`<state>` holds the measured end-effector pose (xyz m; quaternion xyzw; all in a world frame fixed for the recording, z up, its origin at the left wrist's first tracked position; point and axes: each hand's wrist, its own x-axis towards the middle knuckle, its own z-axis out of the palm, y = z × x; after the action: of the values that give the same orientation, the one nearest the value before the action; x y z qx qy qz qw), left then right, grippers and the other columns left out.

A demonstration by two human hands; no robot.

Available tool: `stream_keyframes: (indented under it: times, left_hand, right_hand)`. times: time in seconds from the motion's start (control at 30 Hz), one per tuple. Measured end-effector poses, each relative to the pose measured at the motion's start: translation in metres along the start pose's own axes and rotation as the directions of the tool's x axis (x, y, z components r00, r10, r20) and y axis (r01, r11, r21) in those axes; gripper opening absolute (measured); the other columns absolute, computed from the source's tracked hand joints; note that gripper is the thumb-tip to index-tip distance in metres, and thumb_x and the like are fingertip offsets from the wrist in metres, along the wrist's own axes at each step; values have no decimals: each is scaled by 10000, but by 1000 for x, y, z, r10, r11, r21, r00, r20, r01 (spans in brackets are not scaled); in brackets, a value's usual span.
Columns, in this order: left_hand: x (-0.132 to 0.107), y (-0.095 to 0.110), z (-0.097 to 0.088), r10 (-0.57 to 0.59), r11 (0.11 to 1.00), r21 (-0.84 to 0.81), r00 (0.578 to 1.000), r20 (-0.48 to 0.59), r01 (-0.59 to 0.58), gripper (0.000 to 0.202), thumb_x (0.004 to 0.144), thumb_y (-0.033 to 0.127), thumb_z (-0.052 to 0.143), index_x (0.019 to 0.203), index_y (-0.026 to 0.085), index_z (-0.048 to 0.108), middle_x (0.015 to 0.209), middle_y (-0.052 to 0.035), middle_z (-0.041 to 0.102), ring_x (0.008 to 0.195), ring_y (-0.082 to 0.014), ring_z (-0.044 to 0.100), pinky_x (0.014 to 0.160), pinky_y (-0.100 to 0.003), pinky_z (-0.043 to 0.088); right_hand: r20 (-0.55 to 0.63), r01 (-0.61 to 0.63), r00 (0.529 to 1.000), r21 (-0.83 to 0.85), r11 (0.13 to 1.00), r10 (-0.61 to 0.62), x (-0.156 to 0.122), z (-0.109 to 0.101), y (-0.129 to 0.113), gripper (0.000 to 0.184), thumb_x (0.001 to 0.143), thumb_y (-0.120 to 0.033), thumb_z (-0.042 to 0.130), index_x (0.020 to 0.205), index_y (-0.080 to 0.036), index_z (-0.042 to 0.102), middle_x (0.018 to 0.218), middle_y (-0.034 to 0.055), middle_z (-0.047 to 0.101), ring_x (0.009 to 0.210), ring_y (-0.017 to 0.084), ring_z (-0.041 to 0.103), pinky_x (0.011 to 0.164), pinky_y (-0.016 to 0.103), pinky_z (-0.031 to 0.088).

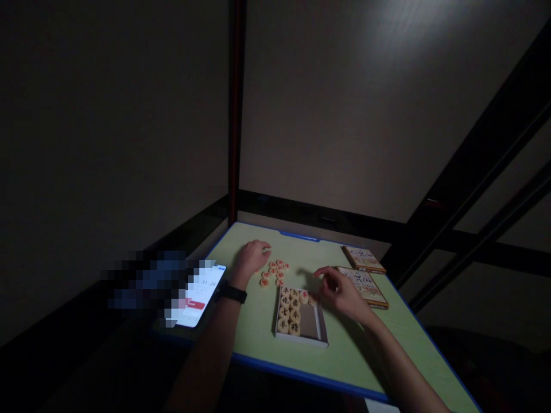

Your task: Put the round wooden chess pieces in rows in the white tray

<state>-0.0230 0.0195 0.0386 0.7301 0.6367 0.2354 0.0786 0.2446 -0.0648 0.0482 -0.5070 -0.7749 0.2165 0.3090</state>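
A shallow white box (321, 327) lies on the green table (258, 338), its left part filled with round wooden game pieces marked in black and red (290, 312). Several loose pieces (275, 271) lie just beyond the box. My left hand (252, 257), with a black watch on its wrist, rests knuckles up with curled fingers beside those loose pieces. My right hand (340, 289) hovers at the box's far right corner, fingers pinched together; whether a piece is in them I cannot make out.
Two printed box lids or boards (364, 259) (368, 287) lie at the table's right. A lit phone (200, 298) sits at the left edge. The table has a blue rim (301, 378); dark walls and a red post stand behind.
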Motion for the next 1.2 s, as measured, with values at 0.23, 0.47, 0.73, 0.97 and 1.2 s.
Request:
stream_keyframes:
  times: [0.23,0.47,0.73,0.97,1.2]
  left_hand:
    - [-7,4,13,32,993,113,991,130,-46,338,860,131,533,1127,190,733,1184,-105,710,1133,-214,635,1011,-291,454]
    - [-4,6,17,127,991,23,978,165,-133,291,882,154,554,1110,174,733,1149,-96,726,1109,-202,640,996,-279,453]
    - [-6,6,15,151,988,12,979,134,-153,283,899,173,557,1125,191,725,1159,-98,717,1096,-205,644,995,-292,458]
    - [-7,6,21,270,963,-2,958,101,-271,352,905,155,543,1225,203,685,1270,-101,654,1198,-202,580,1073,-309,413]
    - [-8,16,28,369,925,21,909,192,-379,470,849,29,508,1181,291,713,1238,-23,698,1158,-184,590,1049,-297,418]
  right_hand:
    - [-295,-60,952,95,994,85,3,4,17,238,718,-283,490,856,-174,651,560,-27,517,530,144,472,522,258,342]
    - [-307,-51,950,23,998,55,0,6,14,253,763,-293,483,852,-172,688,601,5,594,554,156,520,543,266,367]
    - [-297,-56,954,-32,998,44,-1,7,13,263,790,-308,482,878,-177,693,604,11,615,554,162,534,545,267,373]
    - [-269,-34,963,-151,988,-8,-1,11,11,254,805,-308,481,863,-174,689,686,40,661,613,178,563,603,281,405]
    - [-258,-17,966,-184,983,-32,-1,14,5,238,832,-284,483,860,-174,692,747,55,682,669,192,585,648,293,441]
